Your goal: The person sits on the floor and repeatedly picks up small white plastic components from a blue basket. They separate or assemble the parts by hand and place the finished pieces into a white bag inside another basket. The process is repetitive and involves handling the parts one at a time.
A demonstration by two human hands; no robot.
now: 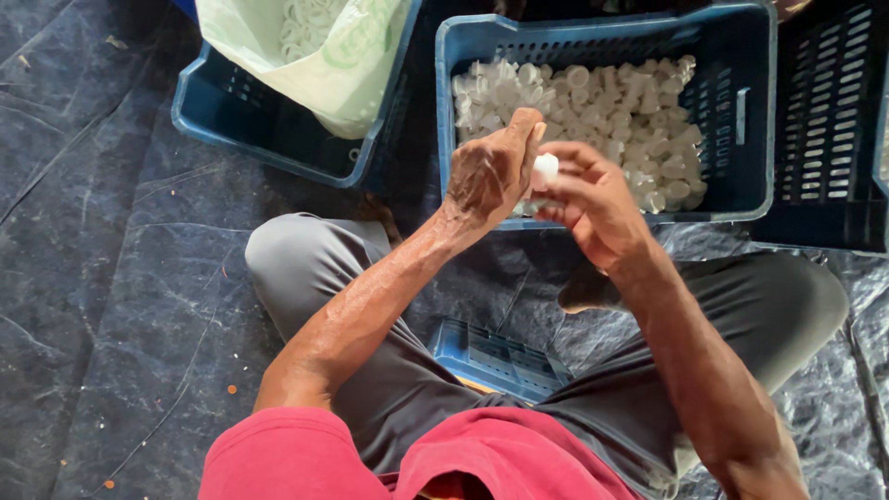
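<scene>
From the head camera, your two hands meet just in front of the near rim of the blue crate (741,120). Your right hand (593,199) pinches a small white cap (546,168) between thumb and fingertips, and your left hand (491,171) curls against it from the other side, fingers closed on the same cap, though how firmly it grips is hard to tell from this angle. The cap is pale, round and plastic, like the heap of white caps (611,106) filling the crate behind it. To the left, a second blue crate (231,125) holds a whitish sack (324,65) with more rings inside. You sit cross-legged in grey trousers on a dark, crinkled tarpaulin (111,278) spread over the floor, with a smaller blue crate (495,356) between your legs.
</scene>
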